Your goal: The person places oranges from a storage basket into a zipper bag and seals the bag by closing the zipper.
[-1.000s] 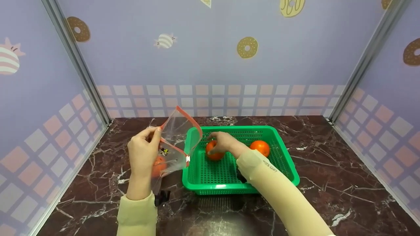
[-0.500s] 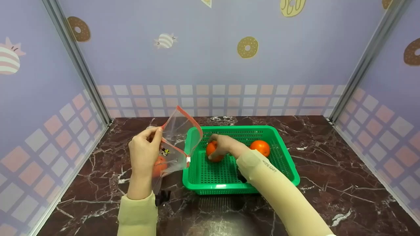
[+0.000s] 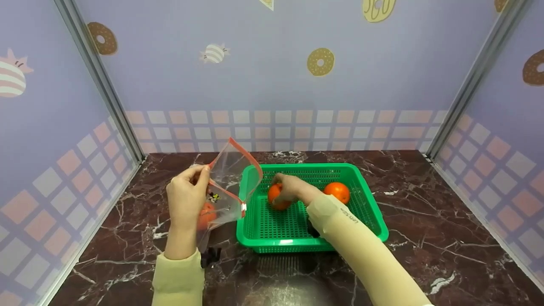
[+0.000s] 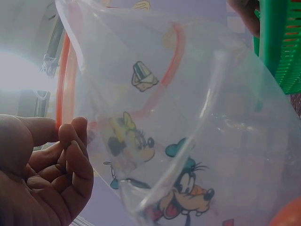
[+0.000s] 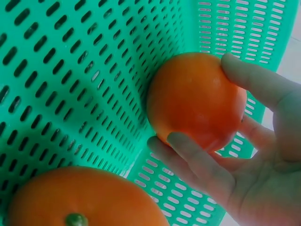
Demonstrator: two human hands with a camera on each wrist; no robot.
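In the head view, my left hand pinches the red-edged rim of a clear zip bag between thumb and fingers. The bag's mouth gapes, and cartoon figures are printed on its side. One orange shows through the plastic, low in the bag. My right hand reaches into a green basket and grips another orange near its left wall. The right wrist view has the thumb on one side of this orange and fingers around the other. A further orange lies to the right in the basket.
The basket stands on a dark marbled tabletop. Patterned lilac panels enclose the back and both sides, with metal posts at the corners. A black wrist mount sits at the left cuff.
My right fingers have shifted slightly around the orange, which has moved a touch to the right. The left hand and the bag stay nearly still.
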